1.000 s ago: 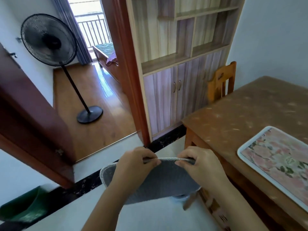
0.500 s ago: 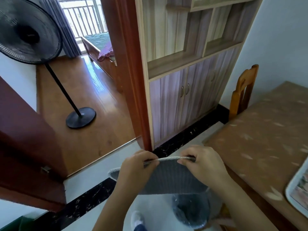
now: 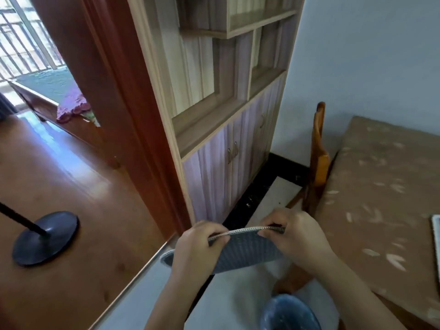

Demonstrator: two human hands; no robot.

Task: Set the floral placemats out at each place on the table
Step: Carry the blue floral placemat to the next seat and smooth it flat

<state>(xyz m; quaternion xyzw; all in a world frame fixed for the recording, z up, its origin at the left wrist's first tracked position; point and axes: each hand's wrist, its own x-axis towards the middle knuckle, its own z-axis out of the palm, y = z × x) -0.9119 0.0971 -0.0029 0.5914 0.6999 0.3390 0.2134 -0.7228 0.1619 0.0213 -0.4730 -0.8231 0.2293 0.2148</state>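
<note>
**A:** Where is the placemat (image 3: 245,252)?

**B:** It is in the air in front of the person, above the pale floor tiles and just left of the table (image 3: 381,198), touching neither. Its top edge runs nearly level and the sheet hangs down from it. The grey ribbed side faces the camera, and a white perforated trim runs along the top.

**A:** And the hands?

**B:** Both grasp that top edge. The left hand (image 3: 197,246) has its fingers curled over the trim towards the mat's left end and pinches it. The right hand (image 3: 297,236) does the same towards the right end. A bare stretch of trim shows between them, and both forearms reach up from the bottom of the picture.

**A:** What lies on the table?

**B:** It has a brown covering with pale flecks. At the picture's right border a white-rimmed sliver (image 3: 436,236) rests on it. That may be another mat, but too little of it shows to say.

**A:** What is around it?

**B:** An orange wooden chair (image 3: 319,158) stands at the table's left side, its back seen edge-on. Beyond it, against the wall, is a cabinet (image 3: 226,129) with open shelves above and striped doors below. A blue bin (image 3: 288,313) sits on the floor under the right forearm, beside the table. A red-brown door frame (image 3: 123,103) stands left of the cabinet. Through the doorway there is a wooden floor with a dark round fan base (image 3: 45,236) and its pole, and farther back a bed (image 3: 47,91) with a green cover.
</note>
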